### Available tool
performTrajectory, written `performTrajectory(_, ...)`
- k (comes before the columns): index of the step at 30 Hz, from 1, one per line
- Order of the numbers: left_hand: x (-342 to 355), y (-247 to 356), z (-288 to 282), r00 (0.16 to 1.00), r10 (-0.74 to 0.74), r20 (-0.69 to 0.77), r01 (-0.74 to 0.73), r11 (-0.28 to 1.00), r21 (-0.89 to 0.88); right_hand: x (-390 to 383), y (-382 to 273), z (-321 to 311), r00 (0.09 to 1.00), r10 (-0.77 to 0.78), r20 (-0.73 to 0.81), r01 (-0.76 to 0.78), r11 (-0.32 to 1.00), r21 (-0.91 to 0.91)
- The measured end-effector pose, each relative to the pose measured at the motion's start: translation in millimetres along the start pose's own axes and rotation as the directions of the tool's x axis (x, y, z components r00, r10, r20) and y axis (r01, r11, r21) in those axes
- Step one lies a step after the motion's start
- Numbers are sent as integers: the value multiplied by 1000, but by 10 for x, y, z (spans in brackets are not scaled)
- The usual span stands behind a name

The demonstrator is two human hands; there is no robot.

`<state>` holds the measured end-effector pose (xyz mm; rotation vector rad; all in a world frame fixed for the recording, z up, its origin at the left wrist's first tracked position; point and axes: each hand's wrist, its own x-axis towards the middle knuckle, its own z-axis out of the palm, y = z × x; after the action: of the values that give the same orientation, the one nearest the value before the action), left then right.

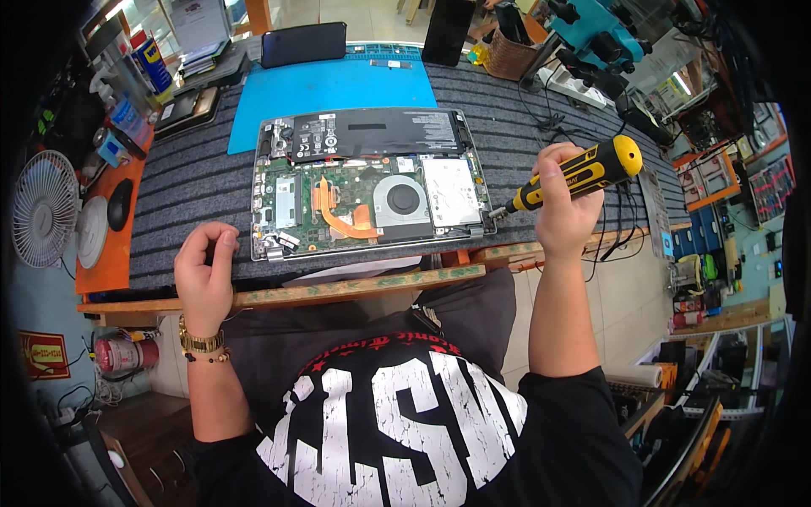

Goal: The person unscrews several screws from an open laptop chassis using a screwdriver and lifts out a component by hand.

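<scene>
An opened laptop base (372, 186) lies on the grey ribbed mat with its battery (372, 135), green board, copper heat pipe (338, 217), silver fan (400, 199) and drive bay (452, 190) exposed. My right hand (564, 194) grips a yellow-and-black screwdriver (604, 166), whose tip is at the laptop's lower right hinge corner. My left hand (204, 275) rests by the bench's front edge, left of the laptop, its fingers loosely curled with nothing visible in them.
A blue silicone mat (253, 101) lies behind the laptop, with a dark phone (304, 44) propped beyond. A fan (44, 207), mouse (120, 203) and bottles stand at left. A teal microscope (604, 38) and cables (553, 118) occupy the right. The wooden edge (363, 283) runs in front.
</scene>
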<state>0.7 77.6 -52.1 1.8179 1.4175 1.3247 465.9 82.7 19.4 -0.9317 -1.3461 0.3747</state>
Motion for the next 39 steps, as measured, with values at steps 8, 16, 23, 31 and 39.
performTrajectory(8,-18,-7,-7,1000,-9,-9,9,1000,-2,-11,-25,66,999,1,34,-1,1000,-2)
performTrajectory(16,-20,-11,-25,1000,-15,-7,15,1000,-9,-27,-3,58,1000,-3,22,4,1000,-10)
performTrajectory(23,-22,-20,-43,1000,-11,-3,11,1000,1,-32,-9,74,1000,-10,23,10,1000,-10)
performTrajectory(31,-25,-27,-47,1000,-4,-5,4,1000,-10,-32,-24,80,1000,-1,26,1,1000,-12)
performTrajectory(39,-16,14,-15,1000,-9,-2,9,1000,6,-20,3,43,1000,5,21,-5,1000,4)
